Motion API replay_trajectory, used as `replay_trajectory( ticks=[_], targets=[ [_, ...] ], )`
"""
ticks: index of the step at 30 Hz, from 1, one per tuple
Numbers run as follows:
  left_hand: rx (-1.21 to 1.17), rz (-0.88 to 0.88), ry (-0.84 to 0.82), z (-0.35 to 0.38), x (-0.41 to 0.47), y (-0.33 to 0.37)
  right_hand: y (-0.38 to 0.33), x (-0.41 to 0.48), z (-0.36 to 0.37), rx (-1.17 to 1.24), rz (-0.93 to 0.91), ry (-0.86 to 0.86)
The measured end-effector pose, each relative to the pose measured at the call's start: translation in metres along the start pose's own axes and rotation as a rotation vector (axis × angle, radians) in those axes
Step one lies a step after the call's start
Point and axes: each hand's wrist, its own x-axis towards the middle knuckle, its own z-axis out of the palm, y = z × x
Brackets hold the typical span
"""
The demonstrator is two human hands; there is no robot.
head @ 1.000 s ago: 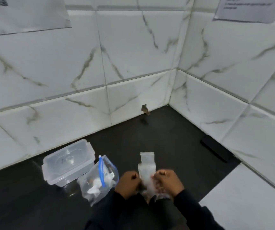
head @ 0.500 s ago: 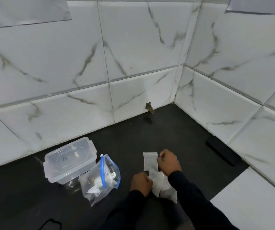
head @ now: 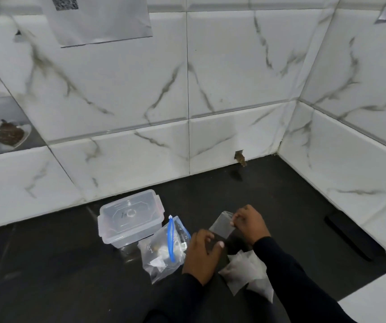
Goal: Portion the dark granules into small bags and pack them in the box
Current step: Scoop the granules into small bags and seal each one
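Two dark-sleeved forearms are extended over the black counter (head: 280,183) from its near edge. Just beside the right forearm, a loose pile of small bags (head: 248,271) is laid flat on the counter. The left hand (head: 201,255) is held knuckles-up, and the near corner of a single small clear bag (head: 221,226) is pinched between its curled fingers and outstretched thumb. The bag's far edge is pinched between the thumb and forefinger of the right hand (head: 250,224), which is raised slightly higher with its other fingers folded in. The empty-looking bag is held tilted above the counter between both hands. To the left, a zip bag (head: 166,248) with a blue slider is slumped just in front of a clear box (head: 130,217), its lid on, set near the counter's back edge. A heap of dark granules (head: 6,135) is glimpsed on a pale dish at the far left. A paper sheet (head: 98,19) is fixed to the marble-tiled wall (head: 234,78) behind.
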Motion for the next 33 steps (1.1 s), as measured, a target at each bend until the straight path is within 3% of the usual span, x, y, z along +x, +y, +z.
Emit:
replay_trajectory(
  ticks=[2, 5, 11, 20, 28, 30, 33],
  targets=[
    [-0.079, 0.133, 0.109, -0.021, 0.004, 0.02, -0.02, -0.011, -0.011, -0.03, -0.188, 0.06],
    [-0.043, 0.284, 0.148, -0.05, 0.01, 0.049, -0.06, -0.027, -0.025, -0.092, -0.47, 0.152],
    [0.179, 0.219, 0.223, -0.095, 0.03, 0.07, -0.124, -0.039, -0.041, -0.112, -0.768, 0.246],
    [0.242, 0.066, 0.22, -0.15, 0.02, 0.059, -0.166, -0.052, -0.023, -0.052, -0.84, 0.155],
    [0.32, 0.095, 0.252, -0.162, 0.005, 0.045, -0.19, -0.053, -0.006, -0.302, -0.76, 0.098],
    [0.332, 0.104, 0.269, -0.167, 0.002, 0.042, -0.193, -0.052, -0.006, -0.255, -0.76, 0.028],
    [0.293, 0.105, 0.288, -0.181, -0.004, 0.036, -0.197, -0.051, -0.013, 0.058, -0.702, -0.113]
  ],
)
